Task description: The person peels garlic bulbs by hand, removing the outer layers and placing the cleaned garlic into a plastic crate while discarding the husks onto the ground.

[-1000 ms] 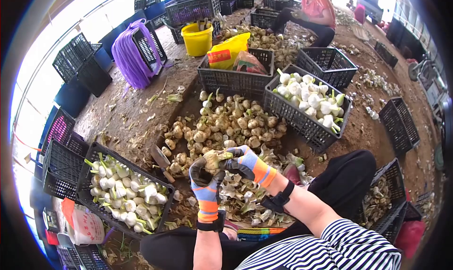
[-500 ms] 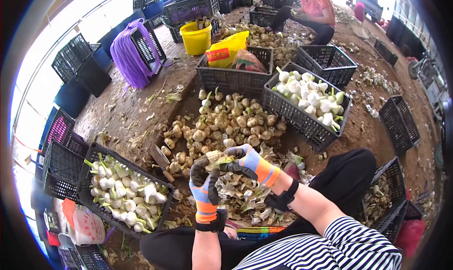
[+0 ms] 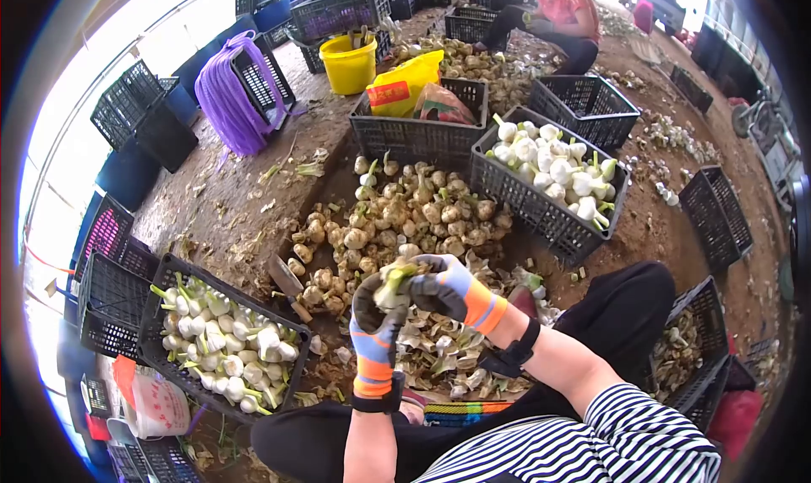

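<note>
Both my gloved hands meet around one garlic bulb (image 3: 390,290), partly covered by the fingers. My left hand (image 3: 373,318) grips it from the lower left, fingers curled. From the right, my right hand (image 3: 443,290) pinches at its outer skin and stem end. Just beyond lies a heap of unpeeled brownish garlic bulbs (image 3: 414,208). Loose peeled skins (image 3: 448,356) cover the ground below my hands. Left of my knee is a black crate (image 3: 291,382) of clean white garlic bulbs (image 3: 224,339).
Another crate (image 3: 549,217) of white garlic stands ahead right. Beyond the heap, a crate (image 3: 418,141) holds a yellow bag (image 3: 405,84). A cleaver-like blade with a wooden handle (image 3: 300,312) lies by the heap. A seated person (image 3: 570,18) works farther back. A yellow bucket (image 3: 349,65) stands behind.
The garlic bulb has been turned, showing a whiter, greener side. Both hands have shifted slightly, the right one a little lower and closer to the left.
</note>
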Motion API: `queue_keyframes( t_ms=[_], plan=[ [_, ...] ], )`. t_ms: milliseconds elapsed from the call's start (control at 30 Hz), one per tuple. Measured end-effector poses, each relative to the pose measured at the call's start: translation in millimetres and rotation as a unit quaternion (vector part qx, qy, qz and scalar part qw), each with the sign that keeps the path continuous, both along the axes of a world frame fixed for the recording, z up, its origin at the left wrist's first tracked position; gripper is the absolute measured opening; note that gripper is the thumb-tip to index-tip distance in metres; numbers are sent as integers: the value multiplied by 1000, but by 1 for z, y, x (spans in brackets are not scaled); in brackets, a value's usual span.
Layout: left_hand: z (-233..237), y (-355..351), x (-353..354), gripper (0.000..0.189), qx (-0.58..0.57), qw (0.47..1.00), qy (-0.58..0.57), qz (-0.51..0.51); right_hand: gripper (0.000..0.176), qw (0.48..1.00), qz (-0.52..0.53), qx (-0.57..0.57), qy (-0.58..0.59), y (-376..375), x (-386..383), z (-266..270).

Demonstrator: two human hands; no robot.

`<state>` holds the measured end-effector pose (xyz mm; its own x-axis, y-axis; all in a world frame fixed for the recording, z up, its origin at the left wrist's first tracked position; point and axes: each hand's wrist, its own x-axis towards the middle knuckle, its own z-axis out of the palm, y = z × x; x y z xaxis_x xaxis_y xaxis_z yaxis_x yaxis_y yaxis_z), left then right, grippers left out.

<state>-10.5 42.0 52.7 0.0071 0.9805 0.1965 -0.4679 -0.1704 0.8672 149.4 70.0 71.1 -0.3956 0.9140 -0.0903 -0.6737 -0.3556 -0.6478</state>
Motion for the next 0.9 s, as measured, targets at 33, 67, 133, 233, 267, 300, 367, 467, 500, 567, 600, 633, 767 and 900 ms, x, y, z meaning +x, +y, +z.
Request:
queue_keyframes(
  t_ms=[33, 67, 133, 233, 267, 300, 367, 467, 500, 567, 600, 633, 767, 900],
  plan=[
    [-5, 4, 2, 46, 17, 999, 41, 29, 29, 992, -23, -6, -128, -3, -8, 9],
    [-9, 3, -1, 46, 18, 999, 40, 29, 27, 977, -31, 56, -203, 0, -10, -5],
    [15, -6, -4, 54, -48, 997, -39, -42, 25, 990, 47, 32, -130, 6, 15, 1],
    [15, -8, -23, 58, -96, 977, -77, -173, 25, 999, 21, -14, -41, 9, 38, 3],
    [16, -8, -25, 58, -107, 971, -52, -206, 26, 999, -6, -27, -23, 10, 44, 3],
    [15, -10, -22, 59, -96, 975, -30, -198, 26, 998, -21, -20, -47, 13, 47, -2],
    [15, -10, -15, 62, -82, 980, -15, -183, 28, 991, -61, -22, -113, 24, 50, -20],
    [2, -3, -21, 69, -43, 992, 19, -121, 32, 963, -121, -29, -241, 24, 53, -26],
    [9, -2, -21, 83, -5, 992, 76, -100, 46, 819, -81, 108, -557, 20, 53, -26],
    [5, 3, -22, 90, 42, 987, 136, -77, 72, 618, 43, 210, -757, 20, 53, -26],
    [1, 4, -20, 96, 85, 976, 192, -54, 63, 659, -2, 258, -706, 12, 43, -11],
    [5, 2, -17, 104, 51, 981, 178, -65, 57, 769, -16, 257, -586, 7, 32, -7],
    [-4, 1, -10, 106, 64, 973, 206, -84, 32, 679, 10, 383, -626, -8, 5, 48],
    [8, -6, -3, 102, -29, 981, 152, -119, 34, 540, 98, 417, -724, -3, -11, 60]
  ],
)
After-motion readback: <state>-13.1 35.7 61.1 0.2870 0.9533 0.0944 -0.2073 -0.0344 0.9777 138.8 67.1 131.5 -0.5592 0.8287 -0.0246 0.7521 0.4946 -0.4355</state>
